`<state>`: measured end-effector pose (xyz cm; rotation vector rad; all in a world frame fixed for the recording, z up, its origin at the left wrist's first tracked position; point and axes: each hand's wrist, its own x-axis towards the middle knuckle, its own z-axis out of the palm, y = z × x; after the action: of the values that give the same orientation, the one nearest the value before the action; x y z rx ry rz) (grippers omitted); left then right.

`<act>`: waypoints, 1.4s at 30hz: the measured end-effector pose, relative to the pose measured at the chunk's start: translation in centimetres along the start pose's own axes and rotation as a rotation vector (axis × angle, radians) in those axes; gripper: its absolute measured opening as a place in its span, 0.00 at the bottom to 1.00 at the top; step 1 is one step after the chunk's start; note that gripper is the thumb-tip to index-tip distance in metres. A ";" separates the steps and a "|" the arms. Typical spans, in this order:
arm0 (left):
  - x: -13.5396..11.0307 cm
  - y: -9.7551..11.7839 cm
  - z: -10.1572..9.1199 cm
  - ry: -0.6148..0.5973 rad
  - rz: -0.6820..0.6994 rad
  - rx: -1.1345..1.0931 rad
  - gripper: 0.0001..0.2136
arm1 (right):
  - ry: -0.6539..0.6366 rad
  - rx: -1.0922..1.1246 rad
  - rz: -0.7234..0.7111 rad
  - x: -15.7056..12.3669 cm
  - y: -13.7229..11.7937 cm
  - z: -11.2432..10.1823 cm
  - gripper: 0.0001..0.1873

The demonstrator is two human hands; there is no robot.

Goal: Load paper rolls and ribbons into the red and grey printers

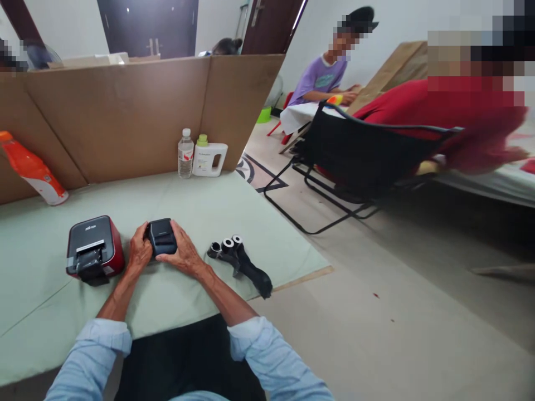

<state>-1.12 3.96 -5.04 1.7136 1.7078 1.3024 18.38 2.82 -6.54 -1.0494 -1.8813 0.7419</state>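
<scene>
Between my two hands is a small dark box-shaped device (163, 236), perhaps a portable printer, at the near part of the table. My left hand (140, 248) grips its left side with curled fingers. Round its right side and lower corner wraps my right hand (184, 250). Left of my hands stands a black and red label printer (94, 245) with a black strip hanging from its front. To the right lie several rolls (228, 245) of black material with white cores, their loose ends trailing to the table edge.
A pale green cloth covers the table (167, 195). At its back rises a cardboard partition (137, 117), with a water bottle (185, 156), a white jug (211, 159) and an orange bottle (35, 170) before it. Right, a person in red sits in a black chair (359, 156); another wears purple (320, 78).
</scene>
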 end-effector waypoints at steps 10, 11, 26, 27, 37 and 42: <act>-0.3 0.1 -0.1 0.017 0.075 -0.010 0.30 | 0.048 0.031 -0.044 -0.2 -0.1 -0.1 0.73; -0.4 0.2 -0.1 0.029 0.076 -0.008 0.30 | 0.054 0.034 -0.050 -0.2 -0.1 -0.1 0.73; -0.8 1.0 -0.7 0.059 0.004 0.030 0.25 | 0.005 0.060 0.002 -0.5 -0.6 -0.4 0.68; -0.9 1.1 -0.8 0.060 0.016 0.038 0.24 | 0.007 0.065 0.007 -0.5 -0.6 -0.4 0.68; -0.8 1.6 -1.2 0.086 0.084 0.103 0.15 | -0.007 0.073 0.038 -0.5 -0.6 -0.6 0.68; -0.9 2.4 -1.5 0.070 0.056 0.072 0.14 | 0.001 0.073 0.024 -0.6 -0.6 -0.6 0.67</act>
<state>-0.85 2.18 -2.69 1.7871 1.7775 1.3557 18.83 2.08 -6.06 -1.0277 -1.8300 0.8174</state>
